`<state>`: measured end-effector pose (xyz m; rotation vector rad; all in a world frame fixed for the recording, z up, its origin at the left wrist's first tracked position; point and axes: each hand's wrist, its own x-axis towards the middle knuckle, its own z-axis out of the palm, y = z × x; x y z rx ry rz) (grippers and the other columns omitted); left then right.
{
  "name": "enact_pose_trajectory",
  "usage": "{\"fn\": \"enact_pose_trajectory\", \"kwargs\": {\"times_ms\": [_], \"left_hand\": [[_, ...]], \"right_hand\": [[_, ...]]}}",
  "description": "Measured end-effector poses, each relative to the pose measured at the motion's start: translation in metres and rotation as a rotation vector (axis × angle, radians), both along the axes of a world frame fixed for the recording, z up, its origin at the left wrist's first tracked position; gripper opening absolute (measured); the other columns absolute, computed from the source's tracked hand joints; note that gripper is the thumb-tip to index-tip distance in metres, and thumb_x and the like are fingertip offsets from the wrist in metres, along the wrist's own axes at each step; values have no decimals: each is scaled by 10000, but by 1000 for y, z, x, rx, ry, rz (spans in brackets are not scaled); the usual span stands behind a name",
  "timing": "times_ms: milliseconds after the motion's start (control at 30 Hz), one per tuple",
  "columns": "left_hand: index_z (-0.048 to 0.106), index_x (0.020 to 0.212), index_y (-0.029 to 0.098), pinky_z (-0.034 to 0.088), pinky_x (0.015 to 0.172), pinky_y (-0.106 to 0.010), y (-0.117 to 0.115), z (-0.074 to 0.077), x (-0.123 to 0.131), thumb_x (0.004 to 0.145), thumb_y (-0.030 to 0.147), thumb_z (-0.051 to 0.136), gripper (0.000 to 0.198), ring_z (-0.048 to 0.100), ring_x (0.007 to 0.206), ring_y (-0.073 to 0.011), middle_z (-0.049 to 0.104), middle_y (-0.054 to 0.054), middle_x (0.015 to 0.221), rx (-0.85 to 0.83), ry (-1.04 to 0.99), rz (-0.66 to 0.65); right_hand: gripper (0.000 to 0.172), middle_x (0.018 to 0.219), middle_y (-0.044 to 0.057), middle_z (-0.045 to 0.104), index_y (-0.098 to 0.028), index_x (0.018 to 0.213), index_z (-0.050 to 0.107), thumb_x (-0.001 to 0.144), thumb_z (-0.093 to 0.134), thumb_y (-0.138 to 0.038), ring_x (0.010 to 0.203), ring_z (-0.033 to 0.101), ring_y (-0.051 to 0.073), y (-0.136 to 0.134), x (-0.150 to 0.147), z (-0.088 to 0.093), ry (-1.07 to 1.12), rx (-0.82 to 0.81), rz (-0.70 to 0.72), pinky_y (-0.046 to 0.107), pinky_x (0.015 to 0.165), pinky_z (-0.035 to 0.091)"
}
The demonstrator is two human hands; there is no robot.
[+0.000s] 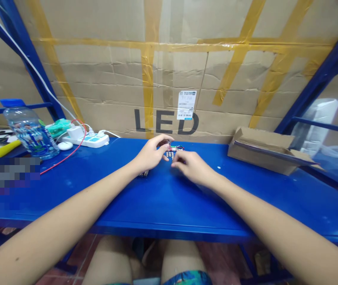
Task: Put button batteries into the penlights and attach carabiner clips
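Left hand point(150, 153) and right hand point(192, 167) sit curled just above a small cluster of metal parts point(171, 152), far-centre on the blue steel workbench point(186, 206); fingers loosely bent, any grasp hidden.

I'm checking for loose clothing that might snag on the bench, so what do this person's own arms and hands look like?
Both arms are bare, with no sleeves on the left forearm or right forearm. The left hand and right hand wear no gloves, and no watch, bracelet or ring shows. The left forearm has one small dark mark. Only multicoloured patterned shorts show below.
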<state>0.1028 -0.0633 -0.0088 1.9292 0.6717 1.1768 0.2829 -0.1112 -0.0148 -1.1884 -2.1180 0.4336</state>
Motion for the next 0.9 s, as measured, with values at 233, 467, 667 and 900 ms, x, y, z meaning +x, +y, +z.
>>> {"fn": "enact_pose_trajectory", "kwargs": {"times_ms": [233,467,667,900], "left_hand": [[589,1176,145,472,415,-203,-13,4,4,869,191,591,310,586,697,-132,614,-86,1015,2,117,0],[659,1093,140,545,860,-339,-13,4,4,815,173,687,281,654,922,-170,717,-72,1037,157,165,44],[703,1014,139,544,843,-344,-17,9,4,826,189,669,197,687,898,-185,747,-74,1014,113,194,19],[672,1033,129,540,808,-315,-17,9,4,830,187,664,211,683,874,-166,736,-81,1014,58,156,19]], "right_hand": [[48,658,-1,598,-179,816,576,858,576,-201,617,560,132,7,20,19,406,87,-43,282,599,430],[63,650,-11,595,-188,831,562,875,567,-233,575,550,118,9,15,4,356,40,18,265,544,425],[97,623,-28,596,-195,830,536,866,590,-266,462,532,103,8,14,4,466,-97,77,252,452,417],[242,617,-14,632,-192,815,534,818,691,-377,480,598,124,11,15,5,537,-204,179,263,472,483]]}}
